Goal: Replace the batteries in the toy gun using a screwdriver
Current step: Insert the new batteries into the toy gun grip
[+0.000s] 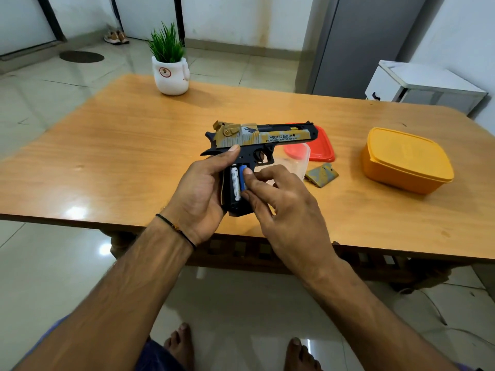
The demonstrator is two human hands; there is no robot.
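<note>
Left hand [198, 191] grip wrapped round toy gun [267, 136]; right hand [284, 210] grip pinches blue battery [243, 180]. Match polarity, press flush.

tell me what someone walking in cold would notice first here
The camouflage toy gun held over the middle of the wooden table draws the eye first: the left hand grips its handle, whose open compartment shows a white battery beside a blue battery that the right hand pinches. To the right sits a yellow lidded box, and at the far edge a potted plant.
</note>
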